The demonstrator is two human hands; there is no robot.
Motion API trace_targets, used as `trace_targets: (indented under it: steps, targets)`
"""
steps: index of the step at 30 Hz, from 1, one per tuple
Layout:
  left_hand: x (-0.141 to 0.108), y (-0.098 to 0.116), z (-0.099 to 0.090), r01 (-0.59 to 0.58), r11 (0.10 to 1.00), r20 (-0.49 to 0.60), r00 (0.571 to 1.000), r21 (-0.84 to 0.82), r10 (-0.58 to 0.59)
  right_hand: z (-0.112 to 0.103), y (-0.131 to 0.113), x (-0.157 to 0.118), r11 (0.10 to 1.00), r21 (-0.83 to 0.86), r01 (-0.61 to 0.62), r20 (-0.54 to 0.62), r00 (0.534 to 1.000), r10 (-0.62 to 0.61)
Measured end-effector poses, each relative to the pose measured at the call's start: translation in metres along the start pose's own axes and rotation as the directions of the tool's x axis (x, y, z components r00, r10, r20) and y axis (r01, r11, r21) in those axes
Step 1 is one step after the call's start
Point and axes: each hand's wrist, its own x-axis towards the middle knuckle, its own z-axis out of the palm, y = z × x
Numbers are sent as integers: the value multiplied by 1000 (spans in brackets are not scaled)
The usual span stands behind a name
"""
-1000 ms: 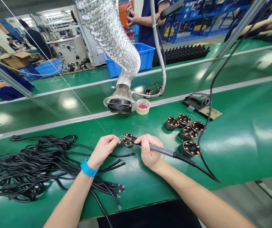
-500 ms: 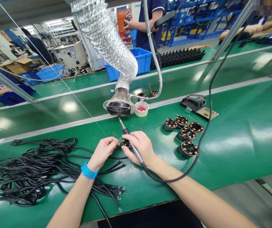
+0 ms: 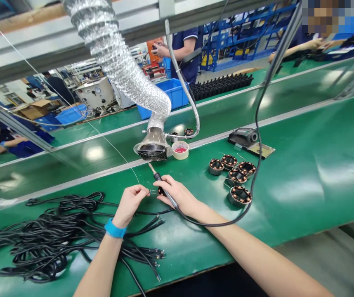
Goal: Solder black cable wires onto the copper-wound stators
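My right hand (image 3: 178, 196) is closed around a soldering iron (image 3: 166, 192), whose tip points up and left, below the fan of the fume duct (image 3: 152, 152). Under its fingers sits a copper-wound stator (image 3: 161, 191), mostly hidden by the hand. My left hand (image 3: 133, 201), with a blue wristband, pinches thin wire ends just left of that stator. A black cable passes beneath the hands. Several more stators (image 3: 239, 195) stand on the green table to the right.
Black cables (image 3: 50, 231) lie heaped at left. A soldering iron stand (image 3: 248, 138) is at the back right, and a round tub (image 3: 180, 150) beside the fan. The iron's cord loops over my right forearm. Other people are beyond.
The view has shifted, with the duct and stators now further left in the picture. My left hand's pinch sits slightly farther from the stator, with more thin wire showing between them.
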Motion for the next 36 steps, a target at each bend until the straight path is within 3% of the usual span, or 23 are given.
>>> trace_targets:
  steps: [7, 11, 15, 19, 23, 27, 36]
  targets:
    - [0, 5, -22, -28, 999, 218, 976, 47, 17, -2, 6, -1, 999, 51, 17, -33, 999, -16]
    - [0, 7, -31, 25, 999, 219, 976, -25, -19, -4, 7, -2, 996, 88, 22, -69, 998, -16]
    - [0, 14, -26, 30, 999, 161, 987, -18, -27, -3, 9, -5, 987, 157, 25, -101, 995, -9]
    - [-1, 21, -17, 7, 999, 244, 970, 46, -18, -3, 10, -7, 981, 194, 22, -104, 995, -1]
    - [-1, 24, -13, 159, 986, 289, 947, -47, -139, -2, 10, -7, 982, 189, 21, -95, 995, -3]
    - [1, 26, -12, 272, 956, 246, 939, -106, -240, -2, 10, -9, 982, 188, 28, -108, 994, -7]
    - [4, 18, 1, 269, 959, 120, 959, -92, -257, -4, 8, -8, 983, 183, 23, -116, 993, -1]
